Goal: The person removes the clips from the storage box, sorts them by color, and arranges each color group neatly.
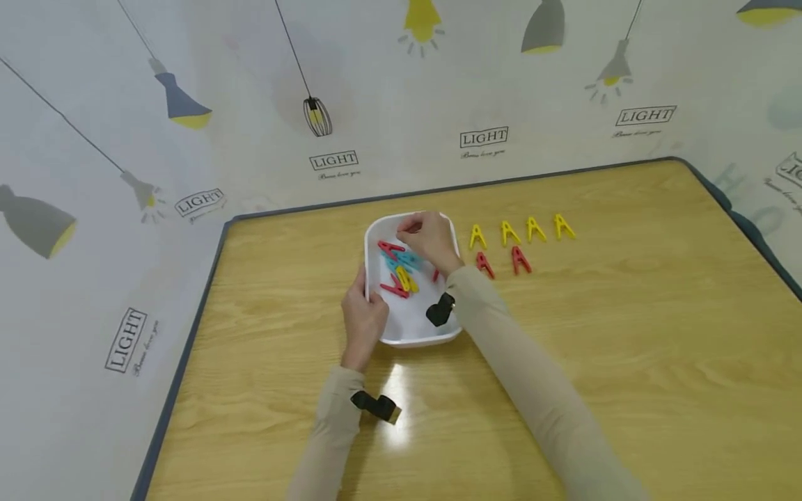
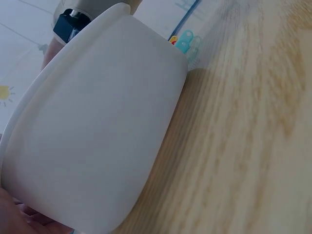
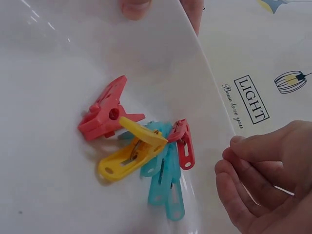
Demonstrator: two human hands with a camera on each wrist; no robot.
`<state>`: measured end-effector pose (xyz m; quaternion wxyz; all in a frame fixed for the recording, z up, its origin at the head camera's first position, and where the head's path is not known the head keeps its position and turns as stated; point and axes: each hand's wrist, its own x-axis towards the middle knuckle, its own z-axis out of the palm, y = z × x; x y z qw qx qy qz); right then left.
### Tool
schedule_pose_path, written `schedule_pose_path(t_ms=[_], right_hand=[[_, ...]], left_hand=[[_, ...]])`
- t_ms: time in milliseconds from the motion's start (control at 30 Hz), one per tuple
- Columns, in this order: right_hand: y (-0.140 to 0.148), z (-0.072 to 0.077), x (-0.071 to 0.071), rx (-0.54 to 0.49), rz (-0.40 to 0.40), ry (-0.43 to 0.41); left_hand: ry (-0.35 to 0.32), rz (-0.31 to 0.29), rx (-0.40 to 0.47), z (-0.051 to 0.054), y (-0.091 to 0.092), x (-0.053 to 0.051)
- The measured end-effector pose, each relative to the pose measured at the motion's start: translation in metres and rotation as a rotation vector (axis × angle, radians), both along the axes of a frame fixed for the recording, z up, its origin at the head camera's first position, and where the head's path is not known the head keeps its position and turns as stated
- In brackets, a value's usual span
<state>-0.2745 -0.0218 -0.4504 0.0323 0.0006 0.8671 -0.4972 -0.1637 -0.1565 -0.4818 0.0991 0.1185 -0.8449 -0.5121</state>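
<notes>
A white plastic basin (image 1: 413,323) stands on the table, and my left hand (image 1: 365,316) grips its left wall, thumb over the rim. Over the basin's far part hovers my right hand (image 1: 432,240), its fingers loosely bent and thumb near the index finger; nothing shows between them in the right wrist view. Inside lie red clothespins (image 3: 105,114), a yellow clothespin (image 3: 129,156) and several light-blue clothespins (image 3: 161,187) in a loose pile. Another red clothespin (image 1: 436,275) shows partly beneath the right forearm in the head view.
Right of the basin, several yellow clothespins (image 1: 508,234) form a row, with two red clothespins (image 1: 521,260) below it. A light-blue clothespin (image 2: 184,43) shows past the basin in the left wrist view. Printed walls (image 1: 401,153) border the wooden table (image 1: 626,313).
</notes>
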Motion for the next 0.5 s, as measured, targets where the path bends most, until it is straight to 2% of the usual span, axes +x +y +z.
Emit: schedule_pose_path(t_ms=[167, 500], right_hand=[[0.003, -0.004, -0.001, 0.015, 0.031, 0.036], [0.007, -0.015, -0.003, 0.103, 0.101, 0.057]], left_hand=[[0.018, 0.005, -0.017, 0.003, 0.000, 0.000], [0.037, 0.005, -0.021, -0.003, 0.000, 0.002]])
